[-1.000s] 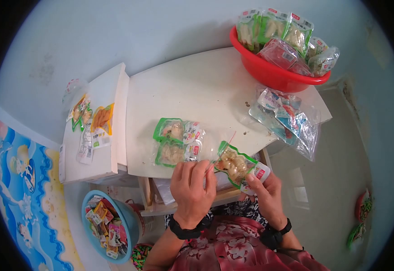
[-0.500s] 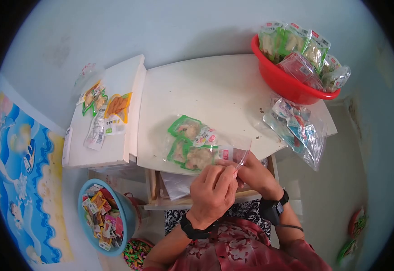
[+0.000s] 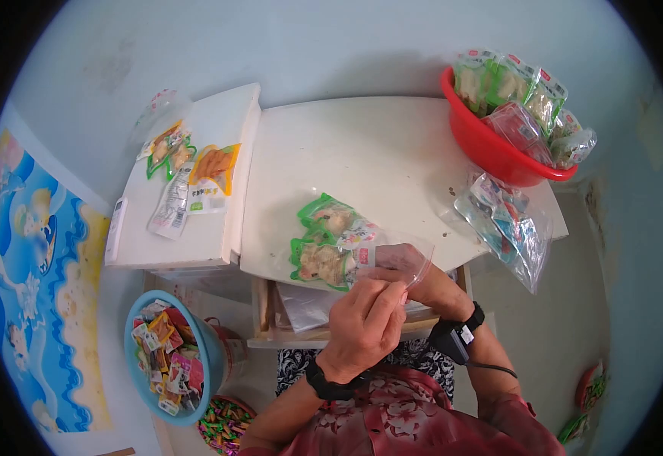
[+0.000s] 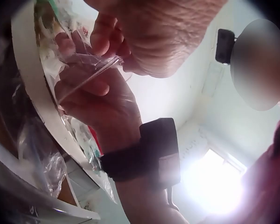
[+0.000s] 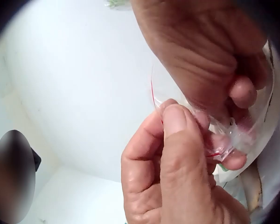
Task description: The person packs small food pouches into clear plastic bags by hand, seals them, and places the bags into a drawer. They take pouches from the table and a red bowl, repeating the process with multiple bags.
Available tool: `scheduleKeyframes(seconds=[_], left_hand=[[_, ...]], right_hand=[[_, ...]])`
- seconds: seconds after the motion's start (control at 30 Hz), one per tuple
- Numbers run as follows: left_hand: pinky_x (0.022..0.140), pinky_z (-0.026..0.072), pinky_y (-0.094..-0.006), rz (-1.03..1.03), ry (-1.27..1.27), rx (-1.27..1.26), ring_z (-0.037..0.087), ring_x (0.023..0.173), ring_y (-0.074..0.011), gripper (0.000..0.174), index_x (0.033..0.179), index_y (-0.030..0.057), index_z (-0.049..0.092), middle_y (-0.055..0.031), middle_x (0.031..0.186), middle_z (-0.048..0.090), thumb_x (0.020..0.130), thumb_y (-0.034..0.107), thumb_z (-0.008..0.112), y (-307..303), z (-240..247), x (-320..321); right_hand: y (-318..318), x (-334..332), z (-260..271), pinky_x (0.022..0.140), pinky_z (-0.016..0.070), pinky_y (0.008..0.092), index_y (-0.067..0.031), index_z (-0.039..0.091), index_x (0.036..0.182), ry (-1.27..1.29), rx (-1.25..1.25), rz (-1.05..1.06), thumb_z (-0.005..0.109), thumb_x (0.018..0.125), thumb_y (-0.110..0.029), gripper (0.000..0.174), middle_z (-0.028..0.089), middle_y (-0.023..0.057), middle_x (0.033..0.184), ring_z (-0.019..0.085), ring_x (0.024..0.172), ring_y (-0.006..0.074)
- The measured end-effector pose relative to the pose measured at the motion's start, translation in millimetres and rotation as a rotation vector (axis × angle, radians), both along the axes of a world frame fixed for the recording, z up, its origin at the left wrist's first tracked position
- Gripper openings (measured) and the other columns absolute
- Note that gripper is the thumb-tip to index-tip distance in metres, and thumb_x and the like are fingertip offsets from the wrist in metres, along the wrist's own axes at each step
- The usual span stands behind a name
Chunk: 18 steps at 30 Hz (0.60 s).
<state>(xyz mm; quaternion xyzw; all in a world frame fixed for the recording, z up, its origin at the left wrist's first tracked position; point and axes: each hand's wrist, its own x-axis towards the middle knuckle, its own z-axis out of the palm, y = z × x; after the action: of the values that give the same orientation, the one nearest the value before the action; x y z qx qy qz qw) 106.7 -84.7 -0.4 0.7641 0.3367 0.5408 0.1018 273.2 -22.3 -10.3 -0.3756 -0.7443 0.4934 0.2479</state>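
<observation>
Through the mouth of a clear zip bag [image 3: 422,262], my right hand [image 3: 403,266] reaches in and holds the labelled end of a green-edged snack packet [image 3: 322,264] with pale food inside. Just behind it in the same bag is a second green-edged packet [image 3: 335,220]. My left hand [image 3: 362,327] pinches the bag's rim between thumb and fingers, close under the right hand. In the right wrist view the left thumb [image 5: 177,123] presses on the bag near its red zip line. The right fingertips are partly hidden by plastic.
On the white table [image 3: 331,144] stand a red basin [image 3: 483,156] full of packets and a clear bag of blue-white packs [image 3: 502,220]. Loose packets, one yellow [image 3: 213,171], lie on the raised left shelf. Below are an open drawer [image 3: 267,311] and a blue bucket [image 3: 210,365] of snacks.
The packet in my right hand has moved left from outside the zip bag to inside, beside the other packet. My left hand keeps its pinch on the rim and has shifted right.
</observation>
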Motion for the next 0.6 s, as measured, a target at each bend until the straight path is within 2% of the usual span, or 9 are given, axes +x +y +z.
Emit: scheduleKeyframes(seconds=[0.03, 0.13, 0.2, 0.3, 0.4, 0.5, 0.6], left_hand=[[0.064, 0.0542, -0.0378, -0.005, -0.003, 0.006, 0.068, 0.078, -0.0298, 0.023, 0.107, -0.0003, 0.068, -0.0120, 0.095, 0.068, 0.086, -0.008, 0.070, 0.3, -0.2, 0.4], [0.064, 0.0538, -0.0377, -0.020, -0.008, -0.009, 0.068, 0.079, -0.0300, 0.023, 0.108, -0.0005, 0.068, -0.0124, 0.095, 0.069, 0.086, -0.007, 0.071, -0.8, -1.8, -0.2], [0.064, 0.0536, -0.0376, -0.036, 0.007, 0.001, 0.068, 0.079, -0.0301, 0.023, 0.108, -0.0004, 0.068, -0.0126, 0.095, 0.068, 0.086, -0.006, 0.071, -0.7, -5.9, -1.0], [0.064, 0.0535, -0.0374, -0.066, 0.004, -0.003, 0.068, 0.078, -0.0303, 0.022, 0.109, -0.0002, 0.068, -0.0127, 0.096, 0.068, 0.087, -0.006, 0.070, 1.8, -7.2, -0.9], [0.063, 0.0533, -0.0373, -0.087, -0.016, -0.005, 0.067, 0.078, -0.0299, 0.022, 0.108, 0.0003, 0.067, -0.0127, 0.095, 0.068, 0.088, -0.005, 0.070, 6.4, -7.4, -7.4], [0.061, 0.0525, -0.0370, -0.068, -0.008, -0.023, 0.067, 0.076, -0.0291, 0.021, 0.107, 0.0007, 0.067, -0.0126, 0.093, 0.068, 0.088, -0.005, 0.071, 6.9, -9.4, -13.9], [0.059, 0.0512, -0.0366, -0.080, -0.013, -0.047, 0.066, 0.073, -0.0285, 0.019, 0.106, 0.0008, 0.066, -0.0127, 0.091, 0.067, 0.088, -0.004, 0.071, 6.7, -10.9, -13.6]], right_hand=[[-0.7, -1.5, -1.4, 0.081, 0.0511, 0.0367, -0.0010, 0.071, 0.111, 0.035, 0.048, -0.004, 0.073, 0.089, -0.015, 0.027, 0.065, 0.0106, 0.102, 0.062, 0.097, 0.0177], [-5.2, -10.8, -14.7, 0.084, 0.0496, 0.0400, -0.0026, 0.072, 0.117, 0.236, 0.263, -0.027, 0.069, 0.093, -0.017, 0.028, 0.065, 0.0134, 0.106, 0.062, 0.099, 0.0258], [12.8, -13.2, -30.3, 0.082, 0.0495, 0.0412, -0.0044, 0.072, 0.121, 0.244, 0.512, 0.110, 0.065, 0.097, -0.019, 0.029, 0.065, 0.0153, 0.105, 0.062, 0.096, 0.0314], [25.1, -9.6, -44.4, 0.084, 0.0489, 0.0435, -0.0067, 0.072, 0.117, 0.109, 0.568, 0.206, 0.061, 0.098, -0.020, 0.026, 0.065, 0.0174, 0.106, 0.060, 0.094, 0.0380], [14.6, -11.3, 2.3, 0.083, 0.0514, 0.0409, -0.0069, 0.072, 0.112, -0.010, 0.288, 0.149, 0.063, 0.097, -0.018, 0.021, 0.066, 0.0177, 0.104, 0.062, 0.091, 0.0378], [10.1, -8.1, -11.6, 0.079, 0.0542, 0.0366, -0.0031, 0.070, 0.109, 0.115, 0.636, 0.026, 0.065, 0.099, -0.015, 0.016, 0.068, 0.0149, 0.102, 0.067, 0.088, 0.0296], [-11.4, -16.0, -11.9, 0.077, 0.0554, 0.0313, -0.0002, 0.068, 0.112, 0.235, 0.026, -0.324, 0.066, 0.101, -0.013, 0.017, 0.070, 0.0094, 0.102, 0.067, 0.088, 0.0183]])
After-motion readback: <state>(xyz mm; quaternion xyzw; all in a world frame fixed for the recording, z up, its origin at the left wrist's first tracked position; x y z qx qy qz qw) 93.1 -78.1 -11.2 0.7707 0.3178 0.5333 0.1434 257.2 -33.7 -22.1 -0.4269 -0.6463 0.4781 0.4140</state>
